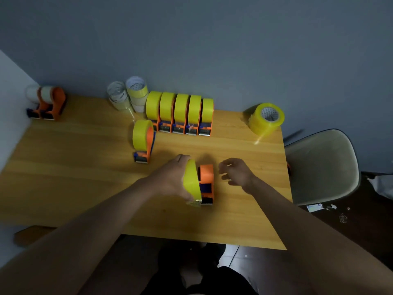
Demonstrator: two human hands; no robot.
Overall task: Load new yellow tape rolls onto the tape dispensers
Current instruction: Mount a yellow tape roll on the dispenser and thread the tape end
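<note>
Left hand [170, 177] grips the yellow roll [192, 180] on edge, pressed against the left side of the orange dispenser [206, 182] mid-desk. Right hand [236, 172] hovers just right of it, fingers loosely curled, empty. Wooden desk [74, 167], grey wall [212, 39], chair [323, 165] on the right.

The table [74, 167] is bare on the left half and along the near edge. A row of loaded dispensers [180, 113], a single loaded dispenser [143, 141] and a tape stack [266, 119] block the far side.
</note>
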